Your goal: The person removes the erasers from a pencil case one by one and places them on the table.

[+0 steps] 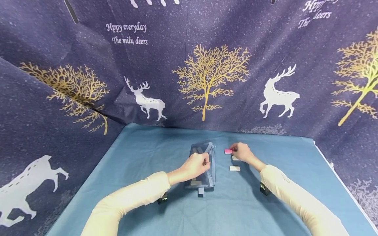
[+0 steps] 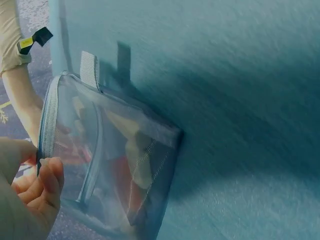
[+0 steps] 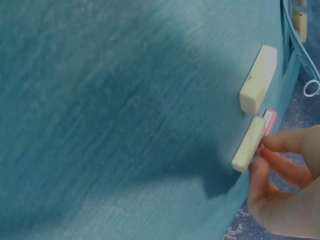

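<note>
A mesh zipper pouch [image 1: 199, 189] lies on the table, its zipper edge on the right. My left hand [image 1: 197, 166] pinches that zippered edge between thumb and fingers, and the left wrist view shows the pouch [image 2: 155, 120] lifted there. Through the mesh show several pale blocks and a reddish piece [image 2: 122, 180]. Right of the pouch, my right hand [image 1: 242, 151] pinches one end of a pink eraser [image 1: 228, 151]. Just beside these fingertips lies a white eraser [image 3: 249, 144], with a second white eraser [image 3: 258, 80] a short way off. The fingers partly hide the pink eraser.
A blue cloth [image 1: 141, 150] covers the table. Behind it and along the sides hangs a dark curtain [image 1: 165, 65] with deer and trees. The pouch has a small fabric tab [image 1: 201, 191] at its near end and a zipper-pull ring [image 3: 311, 88].
</note>
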A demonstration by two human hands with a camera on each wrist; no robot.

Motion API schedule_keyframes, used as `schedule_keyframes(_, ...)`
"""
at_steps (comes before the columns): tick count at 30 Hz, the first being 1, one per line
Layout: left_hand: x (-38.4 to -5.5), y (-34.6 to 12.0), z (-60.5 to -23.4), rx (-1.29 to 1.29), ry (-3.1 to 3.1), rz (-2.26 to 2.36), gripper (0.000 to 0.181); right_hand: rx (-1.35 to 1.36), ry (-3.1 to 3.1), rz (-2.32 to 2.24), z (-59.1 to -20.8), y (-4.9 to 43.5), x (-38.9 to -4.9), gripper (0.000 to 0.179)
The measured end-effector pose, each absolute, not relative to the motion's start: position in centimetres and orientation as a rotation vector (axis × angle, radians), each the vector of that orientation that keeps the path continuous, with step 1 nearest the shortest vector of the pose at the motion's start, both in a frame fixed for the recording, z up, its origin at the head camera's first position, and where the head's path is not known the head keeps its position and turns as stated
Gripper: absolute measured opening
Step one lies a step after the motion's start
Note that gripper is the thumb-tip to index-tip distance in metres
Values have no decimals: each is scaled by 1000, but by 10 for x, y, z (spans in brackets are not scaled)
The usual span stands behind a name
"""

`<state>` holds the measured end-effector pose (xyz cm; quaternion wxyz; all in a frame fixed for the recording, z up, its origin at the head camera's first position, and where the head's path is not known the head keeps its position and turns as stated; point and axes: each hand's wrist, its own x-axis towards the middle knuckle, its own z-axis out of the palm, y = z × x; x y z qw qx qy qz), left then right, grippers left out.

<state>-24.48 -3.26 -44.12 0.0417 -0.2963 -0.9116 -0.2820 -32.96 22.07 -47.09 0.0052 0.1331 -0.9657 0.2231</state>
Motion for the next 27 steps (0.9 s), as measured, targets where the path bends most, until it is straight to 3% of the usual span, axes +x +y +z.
schedule_keyframes(6, -244, -30, -440, -714, -2798, -1170, 17, 394, -2899, 818, -466, 218, -324, 25)
schedule_keyframes(13, -244, -27, -440, -391, -2760, -1493, 7, 392, -2873, 919, -460, 211, -317, 21)
schedule_keyframes(27, -246, -34, -439, -177, -2768, -1815, 7, 512, -2893, 999, -456, 200, -307, 18)
